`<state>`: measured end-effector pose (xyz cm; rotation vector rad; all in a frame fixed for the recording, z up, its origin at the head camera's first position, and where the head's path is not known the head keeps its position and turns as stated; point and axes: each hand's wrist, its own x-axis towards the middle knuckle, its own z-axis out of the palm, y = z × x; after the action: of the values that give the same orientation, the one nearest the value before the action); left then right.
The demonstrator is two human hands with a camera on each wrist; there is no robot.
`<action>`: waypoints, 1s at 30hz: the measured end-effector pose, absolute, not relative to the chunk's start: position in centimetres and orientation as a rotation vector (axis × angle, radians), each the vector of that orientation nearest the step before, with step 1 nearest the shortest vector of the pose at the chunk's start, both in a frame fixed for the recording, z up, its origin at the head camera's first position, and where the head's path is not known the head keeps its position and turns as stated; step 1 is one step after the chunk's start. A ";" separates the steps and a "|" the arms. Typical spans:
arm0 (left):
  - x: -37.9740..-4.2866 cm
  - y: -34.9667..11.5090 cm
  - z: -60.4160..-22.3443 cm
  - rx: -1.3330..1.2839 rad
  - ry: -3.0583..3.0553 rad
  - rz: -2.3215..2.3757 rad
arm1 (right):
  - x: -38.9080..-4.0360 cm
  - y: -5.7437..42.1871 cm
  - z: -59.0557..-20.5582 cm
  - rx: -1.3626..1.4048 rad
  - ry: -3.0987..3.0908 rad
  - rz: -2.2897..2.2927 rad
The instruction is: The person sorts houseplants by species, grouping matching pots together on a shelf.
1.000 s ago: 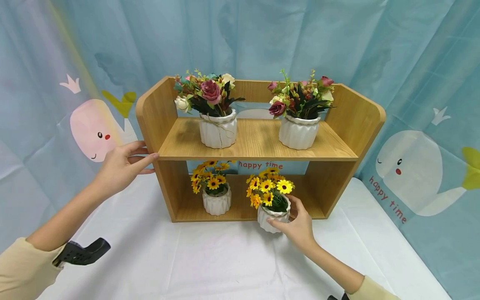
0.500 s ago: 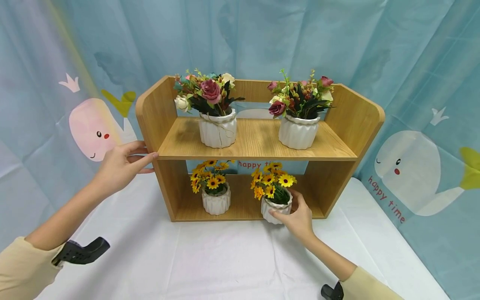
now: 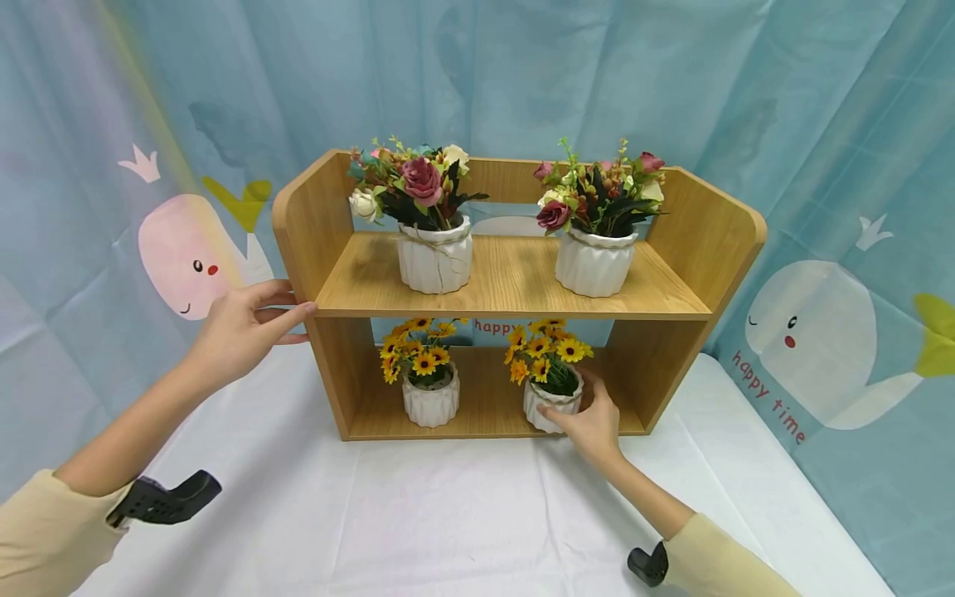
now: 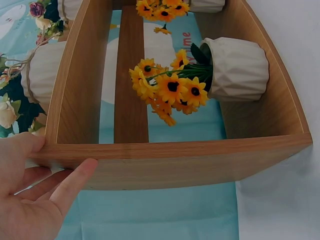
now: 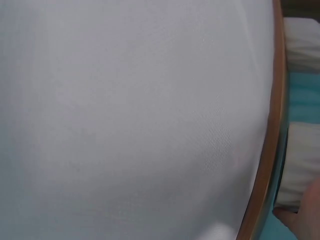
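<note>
My left hand grips the left side panel of a wooden two-tier shelf, its thumb at the front edge; in the left wrist view the fingers lie against the panel's outer face. The right hand holds a white ribbed flowerpot of yellow artificial sunflowers, thumb in front and fingers round its right side. This pot is at the front of the lower board; whether it bears its weight there I cannot tell. In the right wrist view only part of that hand shows beside the pot.
A matching sunflower pot stands left on the lower board. Above, two larger white pots, one left and one right, hold mixed roses. White cloth covers the table; a blue printed curtain hangs behind.
The right hand has carried its sunflower pot back and slightly right, from in front of the shelf to over the lower board's front. The left hand has stayed on the side panel.
</note>
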<state>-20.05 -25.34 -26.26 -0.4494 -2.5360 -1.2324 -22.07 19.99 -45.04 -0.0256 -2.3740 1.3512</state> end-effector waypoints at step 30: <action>-19.7 -25.1 -26.6 -0.427 -2.517 -1.268 | -23.3 20.7 -46.1 0.025 -2.353 1.423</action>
<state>-19.74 -25.08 -26.57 -0.4267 -2.5169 -1.2676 -23.32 20.72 -46.05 0.0251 -2.3529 1.4235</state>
